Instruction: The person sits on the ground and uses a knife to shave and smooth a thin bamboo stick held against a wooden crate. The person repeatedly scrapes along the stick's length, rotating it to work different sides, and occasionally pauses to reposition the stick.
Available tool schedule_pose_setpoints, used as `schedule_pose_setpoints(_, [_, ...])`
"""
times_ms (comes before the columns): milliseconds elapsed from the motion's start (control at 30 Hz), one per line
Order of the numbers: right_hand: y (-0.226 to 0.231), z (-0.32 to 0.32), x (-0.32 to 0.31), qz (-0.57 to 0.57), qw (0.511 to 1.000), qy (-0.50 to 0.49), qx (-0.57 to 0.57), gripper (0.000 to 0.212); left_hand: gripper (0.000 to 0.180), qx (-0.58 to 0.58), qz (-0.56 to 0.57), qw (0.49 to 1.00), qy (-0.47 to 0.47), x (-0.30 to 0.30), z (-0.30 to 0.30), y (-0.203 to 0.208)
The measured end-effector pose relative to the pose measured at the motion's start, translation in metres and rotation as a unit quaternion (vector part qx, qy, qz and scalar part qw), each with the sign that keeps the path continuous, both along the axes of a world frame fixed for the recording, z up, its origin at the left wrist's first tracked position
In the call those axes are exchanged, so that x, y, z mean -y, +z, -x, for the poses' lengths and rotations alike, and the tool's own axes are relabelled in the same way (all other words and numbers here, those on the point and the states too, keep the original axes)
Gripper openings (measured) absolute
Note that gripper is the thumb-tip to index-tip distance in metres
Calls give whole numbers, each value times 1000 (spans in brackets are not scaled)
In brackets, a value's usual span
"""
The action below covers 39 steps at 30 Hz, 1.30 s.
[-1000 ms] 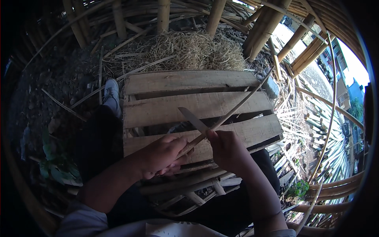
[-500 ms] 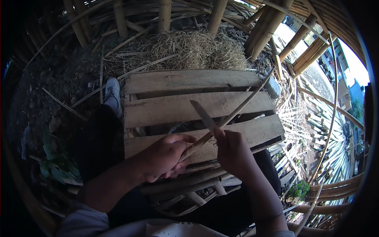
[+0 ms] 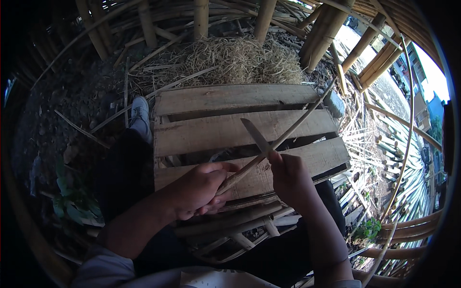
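My left hand [image 3: 204, 188] is closed around the lower end of a long thin bamboo strip [image 3: 301, 122], which slants up and away to the right over a slatted wooden table [image 3: 211, 130]. In my right hand [image 3: 291, 176] is a knife [image 3: 256, 134], its handle wrapped by my fingers. The knife's blade points up and to the left and crosses the strip just beyond my right fist. The strip's far end reaches past the table's far right corner. My left palm and the strip's near tip are partly hidden.
Pale shavings [image 3: 242, 60] are heaped beyond the table. Upright bamboo posts [image 3: 200, 19] stand behind them. Many cut bamboo poles [image 3: 408, 180] lie in sunlight at the right. My shoe [image 3: 139, 113] rests left of the table, near loose strips on the dark ground.
My right hand and the knife have shifted slightly right along the bamboo strip. My left hand keeps its hold in nearly the same place. The whole view has shifted a little.
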State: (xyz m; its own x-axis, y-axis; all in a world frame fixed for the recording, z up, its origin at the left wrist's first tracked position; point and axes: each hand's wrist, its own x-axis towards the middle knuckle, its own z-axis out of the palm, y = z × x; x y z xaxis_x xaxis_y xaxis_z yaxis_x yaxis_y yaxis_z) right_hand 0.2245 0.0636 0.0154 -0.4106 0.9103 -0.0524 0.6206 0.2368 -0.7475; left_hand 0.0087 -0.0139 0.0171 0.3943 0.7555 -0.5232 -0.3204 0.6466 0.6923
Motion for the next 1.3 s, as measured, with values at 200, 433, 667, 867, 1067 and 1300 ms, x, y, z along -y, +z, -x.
schedule_pose_setpoints(200, [-1, 17, 33, 74, 990, 76, -90, 46, 36, -67, 15, 998, -6, -5, -3, -3])
schedule_pose_setpoints(433, [-1, -9, -19, 169, 967, -71, -178, 50, 42, -24, 9, 999, 22, -5, 7, -1])
schedule_pose_setpoints(667, [4, -26, -35, -26, 993, -57, -104, 38, 41, -17, 12, 999, 31, -6, 10, 3])
schedule_pose_setpoints(867, [6, -96, -63, -58, 995, 86, -7, 13, 40, 3, 1, 1000, 11, -7, 18, -1])
schedule_pose_setpoints(1067, [-6, -90, -54, -164, 958, 237, -4, 26, 37, -11, 8, 1000, 28, -8, 14, 2])
schedule_pose_setpoints(1300, [-17, -96, -69, -311, 940, 102, 97, 24, 36, -17, 10, 999, 31, -10, 9, 2])
